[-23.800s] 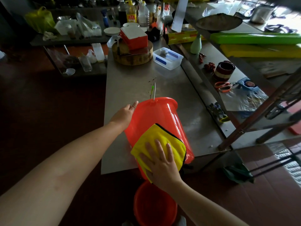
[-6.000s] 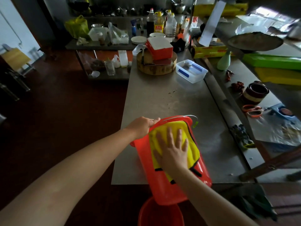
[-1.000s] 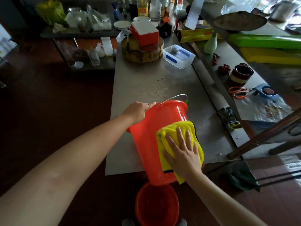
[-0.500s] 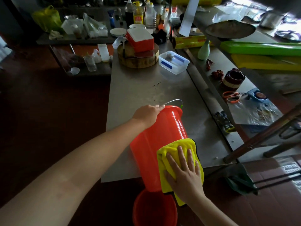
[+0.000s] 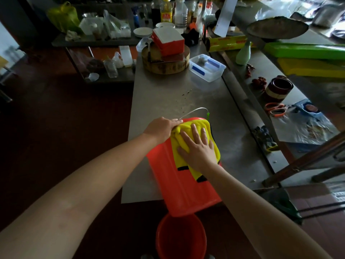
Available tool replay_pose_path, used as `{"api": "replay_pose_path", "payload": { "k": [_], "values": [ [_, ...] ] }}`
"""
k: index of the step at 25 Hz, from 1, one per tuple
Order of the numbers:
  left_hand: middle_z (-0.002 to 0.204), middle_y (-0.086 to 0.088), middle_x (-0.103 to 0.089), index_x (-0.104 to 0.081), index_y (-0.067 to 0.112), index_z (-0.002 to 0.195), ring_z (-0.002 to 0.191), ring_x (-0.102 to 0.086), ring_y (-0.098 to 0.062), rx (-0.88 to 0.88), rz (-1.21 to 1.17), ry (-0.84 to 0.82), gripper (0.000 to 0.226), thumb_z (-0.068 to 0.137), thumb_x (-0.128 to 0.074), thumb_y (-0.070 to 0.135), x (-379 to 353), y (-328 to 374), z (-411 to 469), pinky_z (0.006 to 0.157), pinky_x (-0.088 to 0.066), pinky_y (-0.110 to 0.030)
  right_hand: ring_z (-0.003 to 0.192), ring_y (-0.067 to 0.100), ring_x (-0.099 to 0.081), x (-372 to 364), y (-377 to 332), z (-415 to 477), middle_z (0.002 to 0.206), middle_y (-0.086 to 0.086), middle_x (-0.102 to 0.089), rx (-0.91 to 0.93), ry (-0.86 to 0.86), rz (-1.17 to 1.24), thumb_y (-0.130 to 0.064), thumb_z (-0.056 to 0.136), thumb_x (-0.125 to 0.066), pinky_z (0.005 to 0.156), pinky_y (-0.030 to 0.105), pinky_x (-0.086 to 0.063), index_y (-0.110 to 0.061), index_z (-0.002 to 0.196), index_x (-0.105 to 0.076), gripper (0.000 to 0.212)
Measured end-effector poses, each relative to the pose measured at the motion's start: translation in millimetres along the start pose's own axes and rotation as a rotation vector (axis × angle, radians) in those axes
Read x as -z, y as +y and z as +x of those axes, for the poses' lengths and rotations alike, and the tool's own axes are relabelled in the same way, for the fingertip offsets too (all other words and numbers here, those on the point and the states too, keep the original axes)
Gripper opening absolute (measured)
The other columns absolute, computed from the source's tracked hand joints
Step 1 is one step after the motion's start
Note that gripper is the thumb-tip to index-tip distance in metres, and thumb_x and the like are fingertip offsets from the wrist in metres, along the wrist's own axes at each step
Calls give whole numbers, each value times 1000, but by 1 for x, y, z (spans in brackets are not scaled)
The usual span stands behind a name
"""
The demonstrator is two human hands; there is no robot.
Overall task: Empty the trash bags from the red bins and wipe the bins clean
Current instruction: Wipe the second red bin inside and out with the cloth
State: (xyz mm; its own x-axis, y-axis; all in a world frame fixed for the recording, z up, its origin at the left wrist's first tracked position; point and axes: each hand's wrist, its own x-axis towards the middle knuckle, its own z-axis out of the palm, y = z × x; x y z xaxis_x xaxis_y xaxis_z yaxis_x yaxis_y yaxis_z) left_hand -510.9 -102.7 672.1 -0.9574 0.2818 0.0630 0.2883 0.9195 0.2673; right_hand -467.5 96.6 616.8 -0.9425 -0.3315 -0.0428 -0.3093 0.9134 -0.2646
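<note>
A red bin (image 5: 179, 186) lies tipped on its side over the near edge of the steel table (image 5: 158, 94), rim pointing away from me, wire handle (image 5: 194, 110) raised. My left hand (image 5: 161, 128) grips the rim on the left. My right hand (image 5: 197, 147) presses flat, fingers spread, on a yellow cloth (image 5: 213, 146) laid over the bin's upper wall near the rim. A second red bin (image 5: 181, 238) stands upright on the floor below, mouth open.
At the table's far end sit a wooden chopping block (image 5: 165, 61) with a red-and-white box (image 5: 168, 41) and a clear plastic container (image 5: 207, 67). A lower steel shelf (image 5: 302, 94) on the right holds scissors, a bowl and wrap rolls. Dark floor lies to the left.
My right hand has slid the yellow cloth up the bin's wall from near the base to the rim. The bin has tipped flatter. My left hand stays on the rim.
</note>
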Motion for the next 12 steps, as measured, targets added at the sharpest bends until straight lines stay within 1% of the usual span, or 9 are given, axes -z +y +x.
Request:
{"api": "replay_pose_path", "payload": {
  "k": [3,5,7,10,12],
  "values": [
    [142,6,-56,-54,32,143,122,-62,-23,10,-54,28,46,101,-55,15,-2,-13,-12,101,-50,-35,155,31,12,-18,1,-43,169,-6,9,15,74,-32,-78,93,-21,117,62,-21,-55,154,-2,68],
    [139,5,-59,-56,30,142,117,-65,-22,8,-91,54,46,99,-58,12,-4,-19,-21,99,-52,-34,155,32,8,-31,6,-83,170,-5,4,28,119,-56,-78,94,-20,116,62,-25,-52,156,-10,68],
    [138,5,-59,-56,29,141,115,-67,-21,6,-106,76,45,99,-58,13,-6,-23,-28,98,-52,-33,155,34,3,-43,15,-121,170,-4,-1,42,146,-60,-77,95,-23,114,62,-29,-50,156,-17,68],
    [137,6,-60,-55,29,142,114,-67,-21,19,-98,98,45,100,-58,14,-7,-25,-36,98,-52,-33,155,35,-1,-54,26,-160,170,-3,-5,62,143,-78,-76,96,-31,112,65,-32,-48,156,-19,68],
    [136,6,-62,-55,28,142,113,-67,-18,38,-118,112,45,100,-58,12,-7,-25,-40,98,-51,-30,155,34,0,-53,26,-164,170,-3,-5,73,117,-72,-76,96,-31,112,65,-31,-49,156,-18,68]
  ]
}}
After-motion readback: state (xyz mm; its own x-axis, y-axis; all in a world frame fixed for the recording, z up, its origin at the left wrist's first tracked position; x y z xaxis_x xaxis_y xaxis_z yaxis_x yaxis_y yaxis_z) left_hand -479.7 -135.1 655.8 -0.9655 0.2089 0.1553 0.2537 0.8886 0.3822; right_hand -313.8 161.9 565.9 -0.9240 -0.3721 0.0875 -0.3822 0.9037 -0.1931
